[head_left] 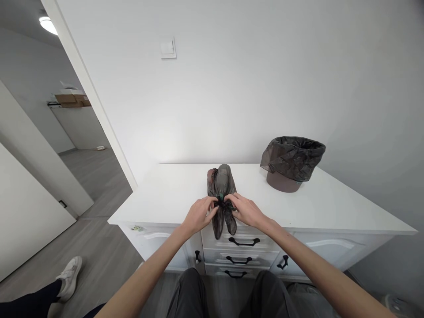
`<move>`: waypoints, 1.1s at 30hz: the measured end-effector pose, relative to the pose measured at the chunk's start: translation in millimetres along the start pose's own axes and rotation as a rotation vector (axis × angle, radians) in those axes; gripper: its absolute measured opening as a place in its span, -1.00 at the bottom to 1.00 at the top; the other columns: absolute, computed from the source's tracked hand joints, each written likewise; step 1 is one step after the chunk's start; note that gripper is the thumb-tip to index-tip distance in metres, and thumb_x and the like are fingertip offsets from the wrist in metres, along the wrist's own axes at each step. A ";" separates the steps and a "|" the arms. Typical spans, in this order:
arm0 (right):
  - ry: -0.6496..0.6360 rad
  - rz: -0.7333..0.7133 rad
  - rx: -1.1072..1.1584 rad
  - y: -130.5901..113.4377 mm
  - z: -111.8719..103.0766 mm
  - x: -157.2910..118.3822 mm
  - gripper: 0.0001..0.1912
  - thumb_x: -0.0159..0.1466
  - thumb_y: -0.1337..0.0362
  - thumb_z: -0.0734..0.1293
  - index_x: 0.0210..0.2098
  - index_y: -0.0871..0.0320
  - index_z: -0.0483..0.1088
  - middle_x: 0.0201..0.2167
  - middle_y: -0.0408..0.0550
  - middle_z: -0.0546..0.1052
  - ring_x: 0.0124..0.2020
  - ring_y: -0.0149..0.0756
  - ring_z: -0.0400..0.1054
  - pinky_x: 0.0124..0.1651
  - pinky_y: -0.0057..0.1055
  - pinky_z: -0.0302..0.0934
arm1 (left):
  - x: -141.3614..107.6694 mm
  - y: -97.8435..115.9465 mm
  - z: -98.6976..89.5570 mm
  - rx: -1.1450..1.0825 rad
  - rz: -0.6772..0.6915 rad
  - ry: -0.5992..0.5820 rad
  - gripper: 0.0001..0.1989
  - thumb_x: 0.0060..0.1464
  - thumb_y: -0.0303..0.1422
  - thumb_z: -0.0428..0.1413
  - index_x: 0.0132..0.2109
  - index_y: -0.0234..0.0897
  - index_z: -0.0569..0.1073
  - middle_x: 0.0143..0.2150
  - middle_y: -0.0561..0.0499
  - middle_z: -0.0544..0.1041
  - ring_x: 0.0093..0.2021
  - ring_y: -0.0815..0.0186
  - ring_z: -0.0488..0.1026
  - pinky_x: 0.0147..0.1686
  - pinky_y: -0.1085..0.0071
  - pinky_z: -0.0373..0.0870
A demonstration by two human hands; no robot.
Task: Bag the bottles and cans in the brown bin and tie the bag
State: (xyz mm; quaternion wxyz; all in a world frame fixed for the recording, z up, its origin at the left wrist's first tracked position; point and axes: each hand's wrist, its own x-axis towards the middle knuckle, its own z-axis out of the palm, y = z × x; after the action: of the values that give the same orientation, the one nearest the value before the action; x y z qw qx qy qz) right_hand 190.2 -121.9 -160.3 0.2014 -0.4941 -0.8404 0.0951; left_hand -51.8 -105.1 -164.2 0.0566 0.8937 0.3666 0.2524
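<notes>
A filled black plastic bag (225, 179), thin enough to see through, lies on the white cabinet top near its front edge. Reddish and grey contents show through it. My left hand (201, 213) pinches the bag's gathered neck from the left, thumb and fingertips together. From the right, my right hand (244, 209) pinches the same neck, close to the left fingertips. Two loose ends of the bag hang down over the cabinet's front edge, below my hands. Whether the neck is knotted is hard to make out between the fingers.
A brown bin (284, 182) lined with a black bag stands at the back right of the cabinet top (165, 190). Drawers with black handles (244, 242) are below. A light switch (168, 47) is on the wall. At left, another person's shoe (70, 278) rests on the floor.
</notes>
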 end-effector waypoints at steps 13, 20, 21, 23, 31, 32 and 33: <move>-0.020 0.022 -0.008 -19.4 -17.1 2.0 -0.81 0.24 0.49 0.27 -0.27 0.07 0.24 -0.30 -0.16 0.35 -0.40 -0.35 0.17 -0.37 -0.42 -0.09 | 5.5 1.5 2.9 0.164 -0.053 0.000 -0.73 0.24 -0.29 0.22 0.02 -0.16 0.36 -0.09 -0.02 0.54 -0.16 0.16 0.52 -0.18 0.25 0.36; -0.033 -0.087 0.142 -5.6 -44.1 -21.5 -0.85 0.29 0.44 0.26 -0.28 0.06 0.23 -0.35 -0.20 0.34 -0.36 -0.35 0.21 -0.30 -0.43 0.03 | 7.0 3.1 6.9 0.134 0.040 -0.052 -0.85 0.28 -0.22 0.20 -0.12 -0.15 0.42 -0.17 0.04 0.56 -0.23 0.23 0.51 -0.22 0.30 0.29; -0.024 -0.086 0.156 -2.0 -47.7 -25.3 -0.88 0.32 0.40 0.26 -0.28 0.06 0.23 -0.35 -0.19 0.35 -0.37 -0.34 0.21 -0.31 -0.43 0.04 | 6.9 2.9 7.0 0.126 0.059 -0.065 -0.85 0.28 -0.22 0.19 -0.12 -0.15 0.42 -0.17 0.05 0.56 -0.23 0.24 0.50 -0.23 0.31 0.29; -0.003 -0.069 0.184 6.4 -53.7 -32.8 -0.91 0.37 0.30 0.27 -0.28 0.06 0.24 -0.35 -0.17 0.36 -0.38 -0.34 0.22 -0.32 -0.42 0.06 | 6.6 1.4 6.5 0.111 0.091 -0.088 -0.85 0.29 -0.21 0.19 -0.14 -0.15 0.42 -0.18 0.06 0.56 -0.23 0.25 0.50 -0.23 0.32 0.28; 0.053 -0.088 0.022 17.5 -39.8 -47.5 -0.80 0.44 0.21 0.27 0.06 -0.03 0.30 -0.25 -0.17 0.45 -0.37 -0.33 0.31 -0.30 -0.40 0.09 | 8.5 3.2 -5.5 -0.032 0.152 -0.178 -0.85 0.36 -0.21 0.10 -0.12 -0.17 0.39 -0.19 0.07 0.55 -0.27 0.31 0.48 -0.28 0.41 0.27; 0.037 -0.112 -0.043 13.7 -36.7 -45.8 -0.76 0.44 0.21 0.27 0.09 -0.05 0.30 -0.21 -0.16 0.47 -0.36 -0.32 0.33 -0.32 -0.40 0.07 | 8.7 4.8 -6.4 -0.049 0.155 -0.187 -0.87 0.36 -0.22 0.09 -0.11 -0.17 0.39 -0.18 0.06 0.55 -0.26 0.31 0.48 -0.27 0.42 0.27; 0.026 -0.127 -0.114 9.4 -34.7 -43.7 -0.77 0.44 0.22 0.28 0.09 -0.05 0.31 -0.18 -0.14 0.48 -0.35 -0.31 0.35 -0.34 -0.39 0.04 | 8.8 6.0 -7.1 -0.056 0.157 -0.193 -0.88 0.36 -0.23 0.09 -0.11 -0.17 0.39 -0.18 0.06 0.55 -0.26 0.31 0.48 -0.26 0.42 0.28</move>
State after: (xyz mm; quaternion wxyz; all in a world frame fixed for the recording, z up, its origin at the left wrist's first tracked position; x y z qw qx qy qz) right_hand 231.5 -156.5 -143.1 0.1894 -0.4515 -0.8715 0.0276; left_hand -46.2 -104.0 -152.8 0.0968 0.9378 0.2812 0.1791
